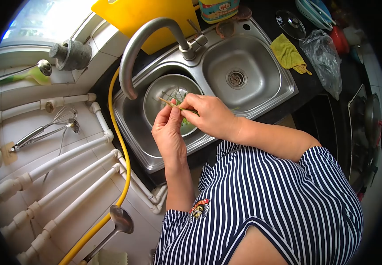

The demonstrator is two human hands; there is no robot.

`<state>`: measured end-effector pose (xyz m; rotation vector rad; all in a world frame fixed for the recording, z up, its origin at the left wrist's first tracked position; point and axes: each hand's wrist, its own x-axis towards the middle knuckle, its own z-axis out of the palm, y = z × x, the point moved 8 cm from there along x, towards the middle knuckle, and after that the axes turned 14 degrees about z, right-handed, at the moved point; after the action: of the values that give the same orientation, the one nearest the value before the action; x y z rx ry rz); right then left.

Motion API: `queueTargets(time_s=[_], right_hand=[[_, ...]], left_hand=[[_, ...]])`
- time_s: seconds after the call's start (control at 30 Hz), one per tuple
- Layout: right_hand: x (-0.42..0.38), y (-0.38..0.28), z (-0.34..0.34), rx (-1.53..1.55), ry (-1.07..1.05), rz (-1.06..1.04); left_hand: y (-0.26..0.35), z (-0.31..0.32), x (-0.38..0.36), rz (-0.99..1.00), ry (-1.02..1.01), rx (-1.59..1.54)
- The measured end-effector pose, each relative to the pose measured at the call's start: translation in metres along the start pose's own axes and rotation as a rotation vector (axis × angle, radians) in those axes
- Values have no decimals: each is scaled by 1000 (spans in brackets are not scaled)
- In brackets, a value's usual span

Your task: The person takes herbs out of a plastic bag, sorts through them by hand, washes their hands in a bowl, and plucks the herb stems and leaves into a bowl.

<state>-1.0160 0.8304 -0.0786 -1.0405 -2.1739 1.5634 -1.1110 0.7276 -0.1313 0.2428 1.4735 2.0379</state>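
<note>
Over the left sink basin (144, 139), my left hand (169, 130) pinches a thin green herb stem (168, 102) with a pale brownish root end pointing left. My right hand (210, 115) is closed on the same stem just beside it, the fingers of both hands nearly touching. A little of the green end shows past the right hand. Below sits a round metal bowl (155, 88) with green herbs (184, 128) in it, partly hidden by my hands. Curving over the basin is the grey faucet (131, 57); no water is seen running.
The right basin (244, 57) has a drain strainer. A yellow-green cloth (290, 54), a clear plastic bag (323, 57) and a glass lid (290, 24) lie to the right. A yellow hose (119, 132) and white pipes (67, 159) run along the left wall.
</note>
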Motion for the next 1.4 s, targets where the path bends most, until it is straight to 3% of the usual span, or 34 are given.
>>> queueTargets(time_s=[0.27, 0.5, 0.77, 0.83, 0.87, 0.9, 0.97, 1.0, 1.07, 1.4], right_hand=[[5, -8, -6, -41, -1, -81], [5, -7, -3, -65, 39, -103], [7, 0, -10, -94, 37, -55], [8, -3, -14, -52, 46, -44], [11, 5, -13, 66, -58, 136], [11, 14, -7, 185, -163, 315], [12, 19, -2, 296, -197, 327], [12, 22, 3, 408, -232, 339], [10, 21, 5, 409, -205, 296], [7, 18, -1, 269, -150, 262]], left_hand=[[12, -9, 9, 24, -52, 137], [45, 17, 5, 485, -220, 820], [55, 30, 2, 665, -272, 1102], [52, 18, 9, 571, -205, 1028], [50, 16, 10, 573, -207, 1028], [38, 4, 15, 404, -160, 744], [16, -4, 16, 96, -106, 305], [16, -3, 15, 96, -107, 306], [2, 8, 8, -74, -99, -98], [-6, 5, 4, -127, -119, -125]])
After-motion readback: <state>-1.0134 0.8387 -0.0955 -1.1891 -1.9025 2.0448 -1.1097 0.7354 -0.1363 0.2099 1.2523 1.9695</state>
